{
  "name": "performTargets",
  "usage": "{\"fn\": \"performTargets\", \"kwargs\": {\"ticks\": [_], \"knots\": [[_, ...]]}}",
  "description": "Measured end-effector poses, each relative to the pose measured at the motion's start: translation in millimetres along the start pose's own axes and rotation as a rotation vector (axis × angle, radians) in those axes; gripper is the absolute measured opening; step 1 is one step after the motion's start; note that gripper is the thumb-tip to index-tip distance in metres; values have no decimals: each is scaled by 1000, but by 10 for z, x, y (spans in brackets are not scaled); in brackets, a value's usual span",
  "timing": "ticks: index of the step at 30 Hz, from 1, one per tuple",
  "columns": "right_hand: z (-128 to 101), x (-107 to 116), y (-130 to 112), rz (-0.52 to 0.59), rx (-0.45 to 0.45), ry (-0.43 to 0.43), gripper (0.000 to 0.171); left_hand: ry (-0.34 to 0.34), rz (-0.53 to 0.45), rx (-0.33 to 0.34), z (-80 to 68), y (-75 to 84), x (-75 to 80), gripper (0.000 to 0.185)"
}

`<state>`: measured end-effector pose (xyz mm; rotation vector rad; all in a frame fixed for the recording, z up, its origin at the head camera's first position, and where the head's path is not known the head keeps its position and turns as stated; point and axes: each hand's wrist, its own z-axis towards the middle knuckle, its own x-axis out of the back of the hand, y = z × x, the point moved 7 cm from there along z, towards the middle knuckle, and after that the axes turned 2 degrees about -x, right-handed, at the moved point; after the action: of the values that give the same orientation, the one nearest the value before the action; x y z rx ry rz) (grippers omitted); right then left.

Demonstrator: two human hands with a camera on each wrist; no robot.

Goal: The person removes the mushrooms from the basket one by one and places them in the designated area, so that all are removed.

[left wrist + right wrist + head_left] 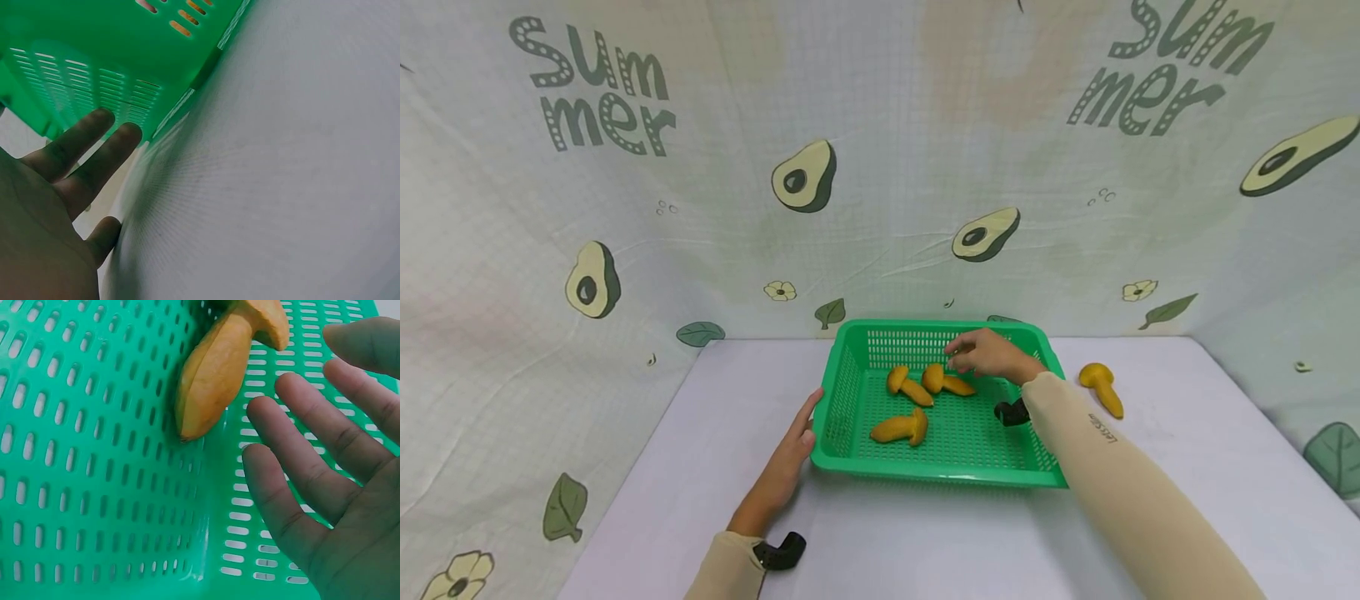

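A green slotted basket (850, 392) stands on the white table, with three yellow-orange toy mushrooms inside. My right hand (981, 354) hovers open over the basket's far side, just above one mushroom (943, 381); in the right wrist view its spread fingers (294, 462) hold nothing and that mushroom (219, 369) lies on the basket floor (94, 462). My left hand (790, 454) lies flat on the table, fingers (94, 147) straight against the basket's left wall (94, 69). Two more mushrooms (908, 387) (901, 428) lie nearer the middle.
A fourth yellow mushroom (1102, 386) lies on the table to the right of the basket. An avocado-print cloth backdrop (880, 167) closes off the back and both sides. Bare tabletop (1187, 450) stretches right of and in front of the basket.
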<state>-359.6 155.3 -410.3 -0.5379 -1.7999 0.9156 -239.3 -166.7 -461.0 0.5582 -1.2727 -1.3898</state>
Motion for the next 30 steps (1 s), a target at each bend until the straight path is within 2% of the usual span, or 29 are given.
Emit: {"fn": "performTargets", "kwargs": {"ticks": [7, 12, 25, 30], "knots": [[40, -56, -52, -147, 60, 17, 36, 6, 0, 8, -7, -18, 4, 56], [39, -106, -95, -211, 94, 22, 36, 9, -1, 10, -9, -11, 6, 56], [59, -187, -102, -306, 110, 21, 40, -3, 6, -5, 10, 36, 6, 55], [61, -205, -89, -307, 97, 7, 43, -6, 1, 4, 15, 27, 0, 55]]}}
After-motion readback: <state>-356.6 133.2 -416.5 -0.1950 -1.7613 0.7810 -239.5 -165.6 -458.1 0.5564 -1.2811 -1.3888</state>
